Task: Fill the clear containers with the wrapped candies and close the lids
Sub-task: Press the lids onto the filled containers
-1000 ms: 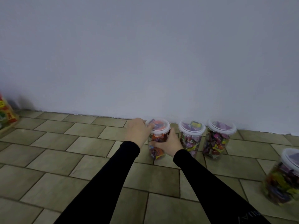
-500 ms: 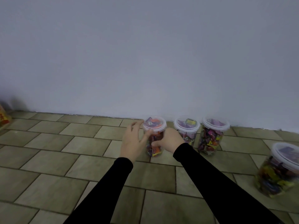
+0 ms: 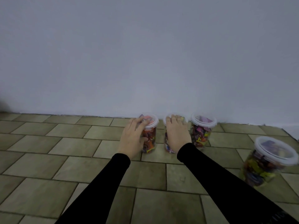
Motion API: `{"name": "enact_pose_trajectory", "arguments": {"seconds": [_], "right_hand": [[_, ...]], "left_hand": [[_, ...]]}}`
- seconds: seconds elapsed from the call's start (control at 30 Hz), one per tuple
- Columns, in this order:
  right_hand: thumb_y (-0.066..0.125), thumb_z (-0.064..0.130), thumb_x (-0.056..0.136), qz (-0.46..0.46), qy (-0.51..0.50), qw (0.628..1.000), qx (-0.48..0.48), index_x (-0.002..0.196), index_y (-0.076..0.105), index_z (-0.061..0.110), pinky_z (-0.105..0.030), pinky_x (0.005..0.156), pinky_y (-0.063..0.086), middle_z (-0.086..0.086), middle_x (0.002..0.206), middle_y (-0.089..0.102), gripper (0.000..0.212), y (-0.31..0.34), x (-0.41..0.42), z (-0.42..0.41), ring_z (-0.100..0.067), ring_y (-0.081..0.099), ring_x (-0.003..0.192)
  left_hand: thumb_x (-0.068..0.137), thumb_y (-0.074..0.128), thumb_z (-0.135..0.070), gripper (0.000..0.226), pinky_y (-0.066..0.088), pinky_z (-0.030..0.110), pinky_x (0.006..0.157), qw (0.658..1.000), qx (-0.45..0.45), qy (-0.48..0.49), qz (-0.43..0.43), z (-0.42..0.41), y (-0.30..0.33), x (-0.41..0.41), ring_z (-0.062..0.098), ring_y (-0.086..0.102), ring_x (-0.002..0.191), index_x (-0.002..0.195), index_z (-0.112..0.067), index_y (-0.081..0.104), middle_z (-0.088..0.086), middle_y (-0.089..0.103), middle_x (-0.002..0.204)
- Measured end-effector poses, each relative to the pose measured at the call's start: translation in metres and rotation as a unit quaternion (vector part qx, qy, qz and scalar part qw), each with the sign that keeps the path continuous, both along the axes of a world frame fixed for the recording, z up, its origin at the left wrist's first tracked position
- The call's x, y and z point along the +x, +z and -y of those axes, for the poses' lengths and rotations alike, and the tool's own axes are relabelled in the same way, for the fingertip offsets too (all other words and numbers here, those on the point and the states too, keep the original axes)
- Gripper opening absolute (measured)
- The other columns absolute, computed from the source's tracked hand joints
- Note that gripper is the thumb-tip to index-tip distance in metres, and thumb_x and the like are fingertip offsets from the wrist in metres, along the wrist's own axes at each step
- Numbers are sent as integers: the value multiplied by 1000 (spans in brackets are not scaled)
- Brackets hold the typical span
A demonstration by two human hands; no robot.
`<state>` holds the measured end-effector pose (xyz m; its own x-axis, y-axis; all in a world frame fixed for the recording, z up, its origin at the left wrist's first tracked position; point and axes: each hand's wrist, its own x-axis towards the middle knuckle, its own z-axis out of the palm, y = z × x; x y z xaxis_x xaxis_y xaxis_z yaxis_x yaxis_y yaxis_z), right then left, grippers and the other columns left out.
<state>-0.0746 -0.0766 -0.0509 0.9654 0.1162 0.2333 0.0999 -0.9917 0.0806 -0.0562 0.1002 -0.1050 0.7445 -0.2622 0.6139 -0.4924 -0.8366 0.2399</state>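
Four clear containers full of wrapped candies stand on the tiled floor, each with a white-rimmed lid on. My left hand (image 3: 132, 138) holds the leftmost container (image 3: 149, 136): its fingers lie over the lid's left edge and its thumb is against the side. My right hand (image 3: 177, 135) lies on top of the second container (image 3: 168, 145), hiding most of it, with straight fingers on its lid. The third container (image 3: 201, 133) stands untouched just to the right. The fourth container (image 3: 265, 162) sits apart, nearer me on the right.
A plain pale wall (image 3: 145, 54) rises directly behind the row of containers. Olive-brown floor tiles (image 3: 64, 159) stretch to the left and toward me.
My right hand has left the leftmost container and moved right onto the second one's lid. My left hand has stayed at the leftmost container, its fingers now over the lid.
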Motion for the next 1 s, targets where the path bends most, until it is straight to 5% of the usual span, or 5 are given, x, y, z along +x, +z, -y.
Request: {"name": "enact_pose_trajectory", "arguments": {"seconds": [0.17,0.33,0.67,0.87,1.0], "right_hand": [[57,4,87,-10,41,999,-10,146,20,3,-42,117,17,-19,151,26,70,4,23,5,-35,24,141],[35,-3,95,-10,22,999,-22,142,29,0,-42,112,29,-22,142,39,47,7,61,13,-37,36,133],[32,2,97,-25,-30,999,-26,136,36,1,-42,107,32,-18,136,46,39,13,129,36,-34,44,128],[32,5,98,-29,-44,998,-39,139,33,-1,-43,109,32,-21,139,44,41,12,149,43,-36,44,129],[31,4,99,-34,-51,997,-44,138,32,-2,-45,110,30,-22,139,44,40,11,153,42,-36,44,128]], "left_hand": [[54,86,-7,77,44,41,97,999,21,24,-18,20,2,21,29,45,118,126,-12,59,10,55,126],[50,79,4,73,51,46,86,999,7,30,-35,40,7,51,37,52,110,120,-9,61,14,58,119],[53,69,14,68,55,44,72,998,5,61,-31,80,9,116,40,56,106,116,-10,63,17,60,116],[64,66,11,70,52,45,79,997,20,64,-49,91,9,140,39,49,119,129,-13,57,17,54,130],[79,63,0,74,44,43,92,992,49,79,-85,94,9,146,32,29,138,146,-22,38,10,34,150]]}}
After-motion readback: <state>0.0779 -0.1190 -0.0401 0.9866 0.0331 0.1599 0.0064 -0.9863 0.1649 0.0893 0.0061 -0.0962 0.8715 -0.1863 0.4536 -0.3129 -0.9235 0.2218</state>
